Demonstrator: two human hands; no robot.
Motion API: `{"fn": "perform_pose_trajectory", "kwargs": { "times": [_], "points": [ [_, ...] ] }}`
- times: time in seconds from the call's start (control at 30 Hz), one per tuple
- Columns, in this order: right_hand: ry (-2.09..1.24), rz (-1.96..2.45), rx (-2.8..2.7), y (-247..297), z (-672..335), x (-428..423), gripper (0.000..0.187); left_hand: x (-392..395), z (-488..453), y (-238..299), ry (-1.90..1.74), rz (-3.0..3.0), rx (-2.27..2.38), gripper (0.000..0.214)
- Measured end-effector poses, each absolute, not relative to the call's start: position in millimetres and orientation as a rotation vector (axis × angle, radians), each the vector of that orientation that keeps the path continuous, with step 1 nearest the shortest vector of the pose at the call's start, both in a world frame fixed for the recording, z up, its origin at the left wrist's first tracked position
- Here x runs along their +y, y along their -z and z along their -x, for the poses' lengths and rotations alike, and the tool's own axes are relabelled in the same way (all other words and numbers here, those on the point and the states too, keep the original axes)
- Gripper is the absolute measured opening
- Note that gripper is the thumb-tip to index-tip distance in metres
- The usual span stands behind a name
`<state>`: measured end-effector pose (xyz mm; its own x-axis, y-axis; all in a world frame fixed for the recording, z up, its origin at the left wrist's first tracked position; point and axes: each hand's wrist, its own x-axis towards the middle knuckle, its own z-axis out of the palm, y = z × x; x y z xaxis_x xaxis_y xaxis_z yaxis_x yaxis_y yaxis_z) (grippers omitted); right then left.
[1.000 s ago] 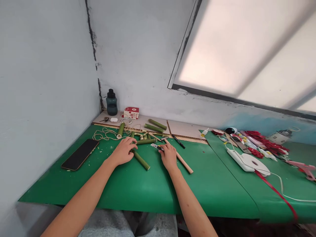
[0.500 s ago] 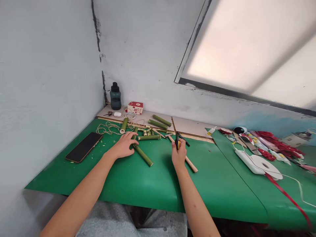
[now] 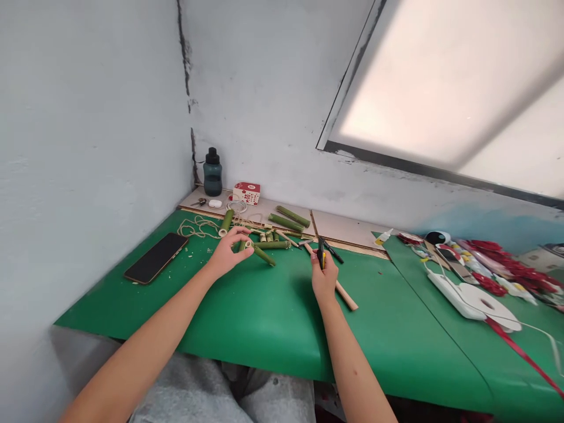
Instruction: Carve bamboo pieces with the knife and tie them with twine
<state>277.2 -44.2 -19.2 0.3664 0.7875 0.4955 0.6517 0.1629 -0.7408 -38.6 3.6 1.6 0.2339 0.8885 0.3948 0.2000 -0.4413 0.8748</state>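
Observation:
Thumb and fingers of my left hand [image 3: 228,252] curl round a short green bamboo tube [image 3: 244,245], its pale cut end facing me. A thinner bamboo length [image 3: 265,256] lies just beyond the thumb, partly hidden. My right hand [image 3: 325,281] is closed round a black-and-yellow utility knife [image 3: 322,254], held upright above the table; its blade is too small to make out. Beneath that hand lies a hammer with a light wooden handle [image 3: 347,296]. Several short bamboo pieces [image 3: 269,236] and a longer one [image 3: 272,245] lie between the hands.
Twine [image 3: 194,226], a phone [image 3: 156,257] and another bamboo tube [image 3: 226,223] lie to the left. At the back stand a water bottle [image 3: 212,173] and a red-white box [image 3: 247,192]. A black pen [image 3: 333,251] lies near my right hand; a power strip [image 3: 453,294] and ribbon roll [image 3: 496,308] lie right.
My left hand has shifted slightly up and right, and the bamboo tube at its fingers now shows its cut end. The thinner bamboo length has swung away from me. My right hand keeps the knife.

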Motion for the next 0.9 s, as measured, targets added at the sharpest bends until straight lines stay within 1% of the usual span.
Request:
{"fn": "perform_pose_trajectory", "kwargs": {
  "times": [0.17, 0.4, 0.63, 0.9],
  "points": [
    [-0.128, 1.524, -1.342, 20, -276, -44, 0.045, 2, 24, 4, -1.338, -1.484, 0.918, 0.045],
    [-0.111, 1.498, -1.302, 17, -277, -43, 0.044, -3, 20, -4, -1.422, -1.279, 0.886, 0.049],
    [-0.133, 1.526, -1.249, 14, -282, -42, 0.038, 5, 25, 3, -1.449, -1.208, 0.930, 0.047],
    [-0.180, 1.523, -1.307, 16, -277, -43, 0.037, 3, 27, 1, -1.302, -1.311, 0.867, 0.036]
  ]
}}
